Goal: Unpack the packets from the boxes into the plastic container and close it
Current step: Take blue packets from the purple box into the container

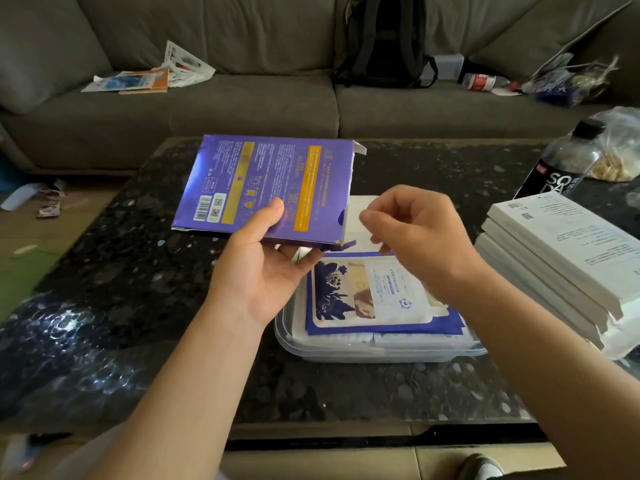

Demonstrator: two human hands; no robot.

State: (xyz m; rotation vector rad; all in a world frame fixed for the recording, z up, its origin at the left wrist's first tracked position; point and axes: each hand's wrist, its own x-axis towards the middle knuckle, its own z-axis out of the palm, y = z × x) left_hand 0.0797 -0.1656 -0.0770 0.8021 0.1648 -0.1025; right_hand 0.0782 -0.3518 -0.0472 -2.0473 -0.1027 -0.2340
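The left hand (263,271) holds a flat purple box (266,185) - thumb on top, fingers under it. The box is up in the air, tipped a bit, and its right end is torn open. The right hand (412,233) hangs just beside that open end, fingers loosely curled, with nothing in them that I can see.

Under the right hand sits the plastic container (381,355) on the dark table (138,271). It has no lid on, and packets (367,296) lie flat inside - blue and white ones.

To the right is a stack of white boxes (554,258), with a soda bottle (561,164) behind it. A grey sofa (207,109) stands past the table.
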